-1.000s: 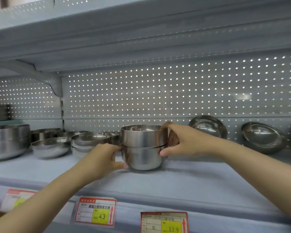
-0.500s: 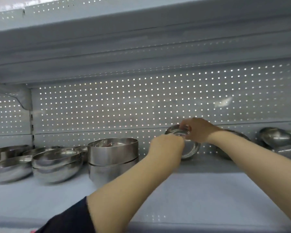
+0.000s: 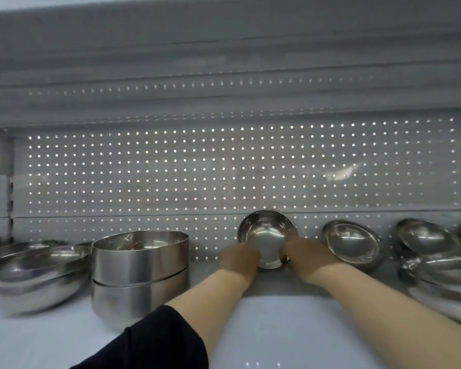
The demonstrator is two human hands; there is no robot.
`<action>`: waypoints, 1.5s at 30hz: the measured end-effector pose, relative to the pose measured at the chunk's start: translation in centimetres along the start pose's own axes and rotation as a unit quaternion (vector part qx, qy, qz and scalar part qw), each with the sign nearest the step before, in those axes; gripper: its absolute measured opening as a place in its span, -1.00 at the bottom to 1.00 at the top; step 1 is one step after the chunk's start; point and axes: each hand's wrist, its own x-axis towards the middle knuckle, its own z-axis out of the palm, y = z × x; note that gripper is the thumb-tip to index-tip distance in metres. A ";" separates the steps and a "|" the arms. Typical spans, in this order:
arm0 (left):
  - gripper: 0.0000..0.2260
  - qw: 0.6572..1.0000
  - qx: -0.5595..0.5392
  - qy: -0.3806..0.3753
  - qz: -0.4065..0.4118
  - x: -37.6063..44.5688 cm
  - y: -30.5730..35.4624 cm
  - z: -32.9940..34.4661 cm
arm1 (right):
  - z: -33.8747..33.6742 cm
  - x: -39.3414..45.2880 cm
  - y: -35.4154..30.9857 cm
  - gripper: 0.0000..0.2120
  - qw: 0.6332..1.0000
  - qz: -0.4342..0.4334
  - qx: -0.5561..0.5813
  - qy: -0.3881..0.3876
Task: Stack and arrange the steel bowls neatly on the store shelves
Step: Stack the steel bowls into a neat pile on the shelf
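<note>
My left hand (image 3: 238,258) and right hand (image 3: 308,259) close on the lower rim of the small steel bowl (image 3: 267,237), fingers curled onto it from either side. The bowl stands on its edge, tilted back against the perforated back panel (image 3: 171,177) at the rear of the shelf (image 3: 290,328), its hollow facing me.

The worry: polished steel is slick, and I hold only the bottom edge. If my fingertips pull unevenly, I expect the bowl to pivot, slide off the panel and clatter flat, or knock the neighbouring leaning bowl (image 3: 353,245) just past my right fingers. That one looks propped the same way, so a nudge could tip it into the bowls further right (image 3: 431,251).

The bowl looks shallow, round and mirror-bright, with no dents that I can make out, though the picture is slightly blurred. The stacked pair of straight-sided bowls (image 3: 140,275) stands well beyond my left fingers.
</note>
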 end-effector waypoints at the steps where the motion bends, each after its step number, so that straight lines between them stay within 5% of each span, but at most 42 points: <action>1: -0.67 1.000 0.006 0.013 0.002 -0.1 -0.1 -0.4 | -0.2 -0.1 -0.1 -0.72 1.000 -0.002 0.005 0.006; 8: -0.69 0.998 -0.022 0.044 -0.035 -0.9 -1.5 -3.6 | -2.6 0.2 -0.3 -0.84 0.997 -0.030 0.076 0.019; 25: -0.74 0.994 -0.045 0.014 -0.101 -2.2 -4.3 -5.8 | -1.4 0.8 -3.3 -0.73 0.990 -0.063 0.126 0.026; 45: -0.78 0.994 -0.099 0.004 -0.053 -1.9 -2.8 -5.7 | -1.6 0.4 -3.0 -0.69 0.990 -0.042 0.130 0.038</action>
